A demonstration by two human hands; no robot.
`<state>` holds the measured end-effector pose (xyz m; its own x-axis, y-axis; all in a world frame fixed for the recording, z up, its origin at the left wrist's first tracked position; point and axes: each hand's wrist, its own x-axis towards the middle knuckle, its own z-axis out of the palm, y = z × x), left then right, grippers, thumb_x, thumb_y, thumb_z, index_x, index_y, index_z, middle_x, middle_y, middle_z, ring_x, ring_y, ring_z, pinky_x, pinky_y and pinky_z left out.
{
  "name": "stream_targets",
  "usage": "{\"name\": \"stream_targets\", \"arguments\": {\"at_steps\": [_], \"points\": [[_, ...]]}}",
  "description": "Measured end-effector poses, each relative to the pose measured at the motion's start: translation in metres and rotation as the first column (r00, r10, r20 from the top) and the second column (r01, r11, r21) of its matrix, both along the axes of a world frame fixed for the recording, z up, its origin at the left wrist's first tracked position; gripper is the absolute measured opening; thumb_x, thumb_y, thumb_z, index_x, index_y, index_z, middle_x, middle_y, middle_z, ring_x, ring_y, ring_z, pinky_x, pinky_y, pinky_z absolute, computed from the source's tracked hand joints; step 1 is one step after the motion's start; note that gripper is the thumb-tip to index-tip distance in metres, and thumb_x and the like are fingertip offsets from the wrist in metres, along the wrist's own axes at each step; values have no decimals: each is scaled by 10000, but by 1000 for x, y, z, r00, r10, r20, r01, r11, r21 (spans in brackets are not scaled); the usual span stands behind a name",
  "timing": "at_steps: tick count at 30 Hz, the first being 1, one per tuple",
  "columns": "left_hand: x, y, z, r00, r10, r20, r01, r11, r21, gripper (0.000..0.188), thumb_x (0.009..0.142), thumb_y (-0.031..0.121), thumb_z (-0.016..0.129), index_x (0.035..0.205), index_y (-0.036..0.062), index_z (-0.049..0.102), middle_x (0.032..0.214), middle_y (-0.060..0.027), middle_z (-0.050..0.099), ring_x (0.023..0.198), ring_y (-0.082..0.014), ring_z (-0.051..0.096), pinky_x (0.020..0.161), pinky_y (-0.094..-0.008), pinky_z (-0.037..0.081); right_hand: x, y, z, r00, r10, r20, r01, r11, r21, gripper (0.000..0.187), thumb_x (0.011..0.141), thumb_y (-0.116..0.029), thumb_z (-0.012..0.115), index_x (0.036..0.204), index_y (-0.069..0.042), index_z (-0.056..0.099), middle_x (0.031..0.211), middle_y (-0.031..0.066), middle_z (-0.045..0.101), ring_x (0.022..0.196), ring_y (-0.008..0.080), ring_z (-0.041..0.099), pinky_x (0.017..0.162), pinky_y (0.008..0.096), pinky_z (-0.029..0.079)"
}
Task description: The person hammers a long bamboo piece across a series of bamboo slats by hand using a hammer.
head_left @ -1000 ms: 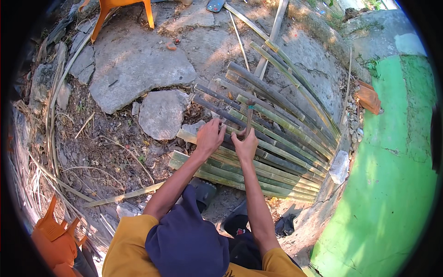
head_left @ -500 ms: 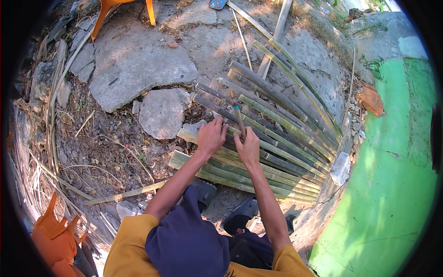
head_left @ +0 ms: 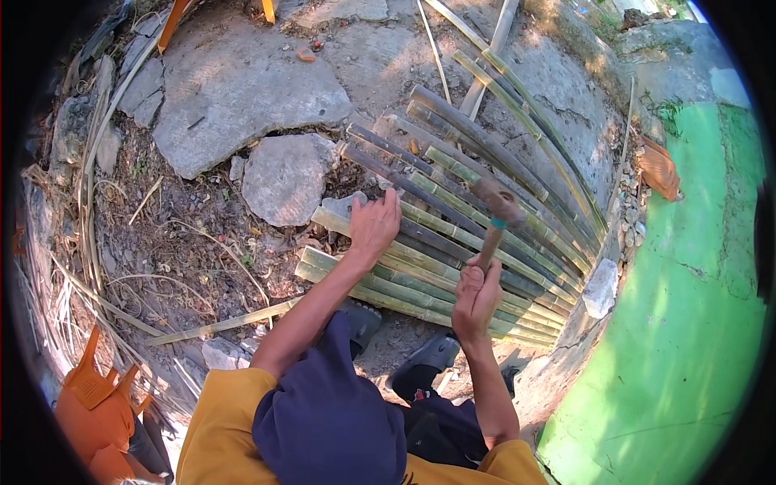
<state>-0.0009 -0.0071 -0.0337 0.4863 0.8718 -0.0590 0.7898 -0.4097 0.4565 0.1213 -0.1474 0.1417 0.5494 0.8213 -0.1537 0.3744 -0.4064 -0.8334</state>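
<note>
Several split bamboo strips [head_left: 453, 202] lie side by side on the ground, forming a flat panel in front of me. My left hand [head_left: 373, 226] rests on the strips near their left ends, fingers pressed down on them. My right hand [head_left: 477, 295] grips the wooden handle of a hammer [head_left: 495, 217], whose head is raised above the middle of the panel. My forearms reach in from the lower edge, over yellow sleeves and dark blue cloth.
Flat grey stones [head_left: 283, 174] and a large concrete slab [head_left: 234, 81] lie to the left of the bamboo. A green painted wall [head_left: 695, 323] runs along the right. Orange plastic chairs [head_left: 101, 404] stand at lower left. Loose bamboo slivers and dry debris cover the dirt.
My right hand has pulled back toward me and lifted the hammer, whose head now stands raised over the strips. My left hand stays on the bamboo.
</note>
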Motion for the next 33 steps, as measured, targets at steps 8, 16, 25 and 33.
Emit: {"name": "stream_targets", "arguments": {"at_steps": [8,16,25,33], "points": [[16,5,-3,996,35,80,-45,991,128,176,1100,261,484,1041,107,543,815,-95,719,736,-306,706,777,-493,413,-23,-35,-90,994,52,93,-21,952,-306,179,1109,-196,489,1103,-17,491,703,294,573,723,551,596,551,514,390],[2,-3,-6,996,45,81,-54,993,103,184,1092,273,504,1010,119,561,808,-62,699,727,-277,696,805,-491,418,-21,5,-6,929,-248,-274,306,932,194,240,1133,-236,470,1058,-10,496,692,262,552,589,409,615,518,474,373],[13,1,-2,992,43,115,-57,991,120,214,1103,272,488,986,108,560,736,-82,696,688,-292,688,784,-477,413,-25,-39,-118,994,-72,-80,50,966,-252,283,1138,-292,451,1072,-24,513,634,88,540,525,224,539,509,440,398],[8,-3,4,994,32,105,-39,997,66,209,1104,270,481,997,108,559,739,-91,699,681,-319,668,767,-481,389,-40,-36,-69,728,-402,-556,405,906,-125,322,1167,-393,390,1054,-120,520,675,-57,370,512,31,313,442,218,254]]}}
